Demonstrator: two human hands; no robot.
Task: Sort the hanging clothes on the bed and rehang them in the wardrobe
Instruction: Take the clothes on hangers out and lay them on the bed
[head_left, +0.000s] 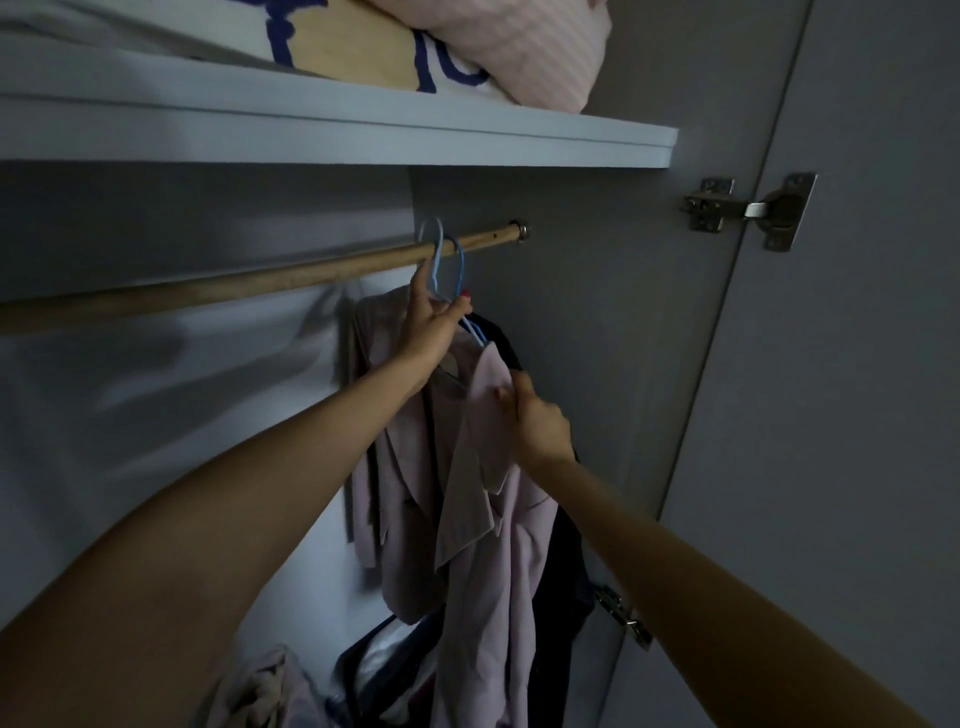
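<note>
A wooden rail (260, 278) runs across the wardrobe under a pale shelf. Two blue hanger hooks (448, 260) sit over the rail near its right end. My left hand (434, 325) grips the necks of these hangers just below the rail. A pale pink shirt (483, 499) hangs from them, with a dark garment (566, 551) behind it on the right. My right hand (535, 421) pinches the pink shirt's shoulder by the collar.
The shelf (467, 140) above carries folded bedding and a pink striped pillow (519, 47). The open wardrobe door (857, 364) with metal hinges (748, 210) stands at the right. Crumpled clothes (291, 686) lie at the wardrobe bottom. The rail's left stretch is bare.
</note>
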